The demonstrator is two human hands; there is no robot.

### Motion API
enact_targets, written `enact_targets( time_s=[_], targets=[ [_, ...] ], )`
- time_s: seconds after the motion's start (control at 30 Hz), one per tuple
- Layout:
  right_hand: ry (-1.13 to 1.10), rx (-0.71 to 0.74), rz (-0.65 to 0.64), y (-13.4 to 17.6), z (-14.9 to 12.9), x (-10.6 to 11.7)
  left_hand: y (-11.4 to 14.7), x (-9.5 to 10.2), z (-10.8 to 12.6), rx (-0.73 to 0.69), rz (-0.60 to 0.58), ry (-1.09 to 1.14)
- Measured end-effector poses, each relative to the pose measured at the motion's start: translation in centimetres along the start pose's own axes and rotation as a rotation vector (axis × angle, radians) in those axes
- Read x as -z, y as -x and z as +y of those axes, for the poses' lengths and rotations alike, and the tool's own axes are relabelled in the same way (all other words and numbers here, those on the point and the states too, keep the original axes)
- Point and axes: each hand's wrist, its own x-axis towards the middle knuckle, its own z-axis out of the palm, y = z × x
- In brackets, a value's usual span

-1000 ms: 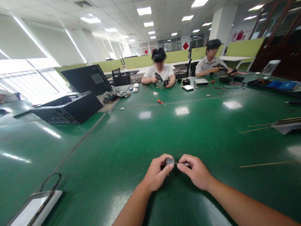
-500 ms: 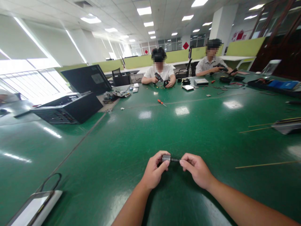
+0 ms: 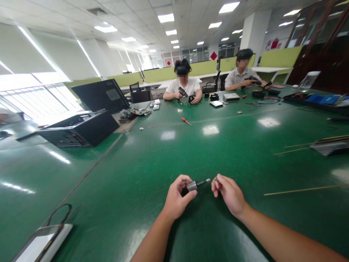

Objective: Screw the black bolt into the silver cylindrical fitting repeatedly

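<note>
My left hand is closed around a small motor, a grey metal cylinder with a thin dark shaft. The shaft points right and slightly up, and its tip is pale. Just beyond that tip is my right hand, apart from the motor. Its thumb and forefinger pinch a small metallic part, too small to make out clearly. Both hands are just above the green table, near its front.
An orange screwdriver lies farther back. At left are an open black computer case and a white-edged device with a cable loop. Thin yellowish rods lie at right. Two people sit across the table, handling tools.
My right hand has come away from the shaft's end with a small part in its fingertips, baring the pale tip. The motor now tilts slightly upward to the right.
</note>
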Motion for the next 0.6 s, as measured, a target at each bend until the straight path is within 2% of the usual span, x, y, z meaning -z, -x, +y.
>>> enact_targets(
  time_s=[0.13, 0.3, 0.47, 0.53, 0.6],
  targets=[
    [-0.010, -0.011, -0.032, -0.1, 0.2, -0.3, 0.0, 0.4, 0.6, -0.038, 0.130, 0.131],
    [0.058, -0.012, -0.092, 0.1, 0.0, -0.6, 2.1, 3.3, 2.8, -0.046, 0.353, -0.011],
    [0.106, -0.001, -0.111, 0.0, 0.0, -0.6, 7.9, 8.4, 4.8, 0.184, 0.601, -0.121],
    [0.137, 0.006, -0.128, 0.1, 0.0, -0.6, 10.9, 10.7, 4.9, 0.293, 0.651, -0.296],
    [0.179, 0.013, -0.146, 0.1, -0.1, -0.6, 13.9, 13.1, 4.3, 0.408, 0.691, -0.587]
  ],
)
